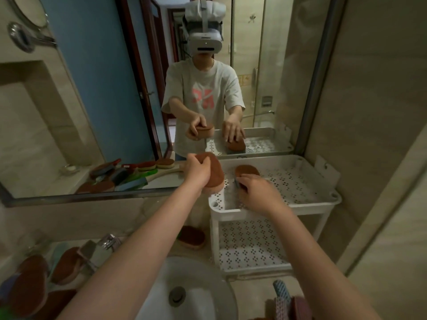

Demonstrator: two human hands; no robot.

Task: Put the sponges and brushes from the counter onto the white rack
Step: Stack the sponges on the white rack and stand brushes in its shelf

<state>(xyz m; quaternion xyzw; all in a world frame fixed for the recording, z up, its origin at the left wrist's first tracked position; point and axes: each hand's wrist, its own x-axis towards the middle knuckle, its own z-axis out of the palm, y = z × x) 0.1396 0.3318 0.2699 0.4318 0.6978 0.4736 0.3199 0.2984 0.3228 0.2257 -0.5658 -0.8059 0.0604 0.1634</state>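
My left hand (198,170) grips a brown oval sponge (215,174) and holds it in the air at the left edge of the white rack (318,199). My right hand (256,191) rests over a second brown sponge (246,170) lying on the rack's perforated top shelf; its fingers curl over the sponge's near end. Another brown sponge (193,236) lies on the counter left of the rack's lower shelf. Several brown sponges and brushes (46,273) sit on the counter at the left.
A white sink basin (198,294) with its drain lies between my forearms. More sponges (288,303) sit at the bottom right. A mirror (115,88) fills the wall ahead and shows a person wearing a headset. A tiled wall stands close on the right.
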